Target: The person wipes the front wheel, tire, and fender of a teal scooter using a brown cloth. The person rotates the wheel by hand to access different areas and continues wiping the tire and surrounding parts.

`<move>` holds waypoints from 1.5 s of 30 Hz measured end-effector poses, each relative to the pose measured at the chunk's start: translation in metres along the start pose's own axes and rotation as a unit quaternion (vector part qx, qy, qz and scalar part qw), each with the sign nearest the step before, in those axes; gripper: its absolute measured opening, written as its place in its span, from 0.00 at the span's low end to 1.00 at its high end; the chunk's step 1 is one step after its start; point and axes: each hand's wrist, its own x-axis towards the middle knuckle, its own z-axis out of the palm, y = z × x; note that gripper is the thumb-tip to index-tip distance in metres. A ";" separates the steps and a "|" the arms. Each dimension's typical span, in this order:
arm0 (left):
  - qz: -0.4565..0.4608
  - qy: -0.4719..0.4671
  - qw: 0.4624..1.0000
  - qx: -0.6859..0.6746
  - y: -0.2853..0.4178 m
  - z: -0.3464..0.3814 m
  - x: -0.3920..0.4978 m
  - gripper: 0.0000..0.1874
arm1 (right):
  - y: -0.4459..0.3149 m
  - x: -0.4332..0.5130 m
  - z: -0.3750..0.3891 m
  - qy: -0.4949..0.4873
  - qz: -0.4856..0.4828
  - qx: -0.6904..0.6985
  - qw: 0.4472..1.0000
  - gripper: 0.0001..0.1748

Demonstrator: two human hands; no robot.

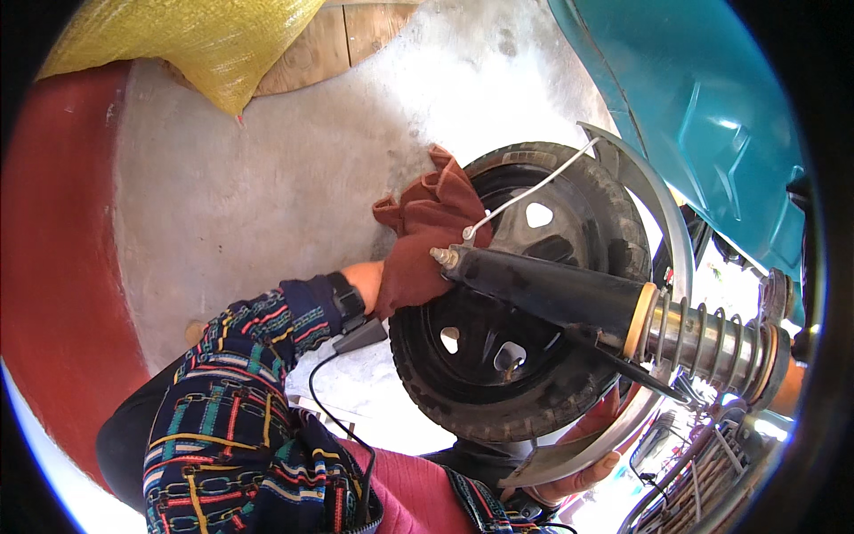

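Note:
A brown cloth (pixel 427 227) is bunched against the black rim of a small vehicle wheel (pixel 534 374). My left hand (pixel 368 284) is mostly hidden under this cloth, and only its wrist side shows beside a dark wristband (pixel 347 300). Around the tyre's right side curves a grey metal mudguard (pixel 677 240). At its lower end, my right hand (pixel 587 472) grips the outer edge, partly hidden by the metal. A black shock absorber (pixel 547 277) with a coil spring (pixel 700 340) crosses in front of the wheel. A thin metal stay rod (pixel 534 190) runs from its end to the mudguard.
A teal body panel (pixel 707 113) overhangs at upper right. A yellow woven sack (pixel 193 40) and wooden boards (pixel 320 53) are at upper left. A grey wall (pixel 233 220) meets a dark red band (pixel 60 253). A cable (pixel 320 384) hangs below my left arm.

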 end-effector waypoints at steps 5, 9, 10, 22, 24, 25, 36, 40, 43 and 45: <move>-0.073 0.048 0.978 -0.189 -0.016 -0.003 0.002 0.25 | -0.004 -0.003 -0.009 0.010 -0.014 -0.014 1.000 0.49; -0.218 -0.014 0.971 -0.094 -0.021 0.000 -0.004 0.21 | -0.006 -0.007 -0.013 0.019 -0.011 -0.015 1.000 0.50; -0.185 0.019 0.973 -0.137 -0.020 0.002 -0.006 0.21 | -0.005 -0.008 -0.013 0.020 -0.010 -0.016 1.000 0.50; -0.100 -0.035 0.985 -0.138 -0.008 -0.026 -0.005 0.23 | -0.006 -0.006 -0.008 0.005 -0.016 -0.017 1.000 0.51; -0.050 0.019 0.992 -0.115 0.000 -0.022 0.006 0.22 | -0.006 -0.004 -0.006 -0.001 -0.015 -0.010 1.000 0.51; -0.026 0.042 0.994 -0.100 0.004 -0.021 0.011 0.22 | -0.005 -0.002 -0.004 -0.005 -0.015 -0.005 1.000 0.51; 0.060 0.181 0.981 0.027 0.004 0.021 -0.004 0.20 | -0.008 0.002 0.019 -0.030 -0.028 0.013 0.999 0.51; 0.042 0.179 0.982 -0.038 0.026 0.022 -0.009 0.15 | -0.011 0.007 0.017 -0.143 -0.031 0.111 0.983 0.42; -0.213 0.235 0.944 -0.092 0.055 0.024 -0.003 0.14 | -0.009 0.008 0.016 -0.126 -0.041 0.121 0.984 0.39; -0.237 0.307 0.922 -0.002 0.067 0.028 0.002 0.13 | -0.007 0.011 0.013 -0.162 -0.041 0.117 0.979 0.38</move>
